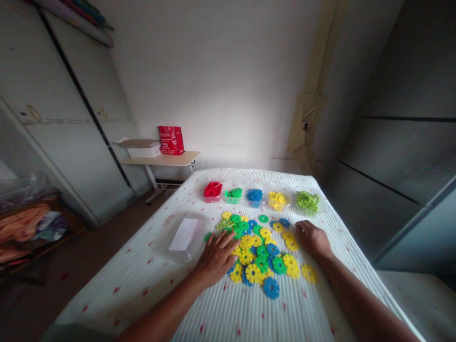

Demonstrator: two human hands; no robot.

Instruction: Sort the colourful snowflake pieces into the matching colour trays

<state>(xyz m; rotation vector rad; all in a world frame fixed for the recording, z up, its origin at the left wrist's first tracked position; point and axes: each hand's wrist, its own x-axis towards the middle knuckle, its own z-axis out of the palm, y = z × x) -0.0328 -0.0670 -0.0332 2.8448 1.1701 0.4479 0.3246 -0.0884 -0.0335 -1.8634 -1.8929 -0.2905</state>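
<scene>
A loose pile of notched plastic discs (pixel 253 273) in yellow, green and blue lies on the padded cloth in front of me. My left hand (pixel 215 256) rests at the pile's left edge, its fingers stretched out and touching the discs. A small cluster of lime-green pieces (pixel 225 223) lies just beyond those fingertips. To the right of the pile is my right hand (pixel 313 239), with its fingers curled together. Whatever they hold, if anything, is hidden. Yellow discs (pixel 290 243) lie close beside it.
Behind the pile stand clear tubs of red pieces (pixel 213 190), green pieces (pixel 233 194), blue pieces (pixel 254 195), yellow pieces (pixel 277 200) and lime-green pieces (pixel 308 203). A clear plastic lid (pixel 164 243) with a white label lies left. A small side table (pixel 178 159) bears a red bag (pixel 171 140).
</scene>
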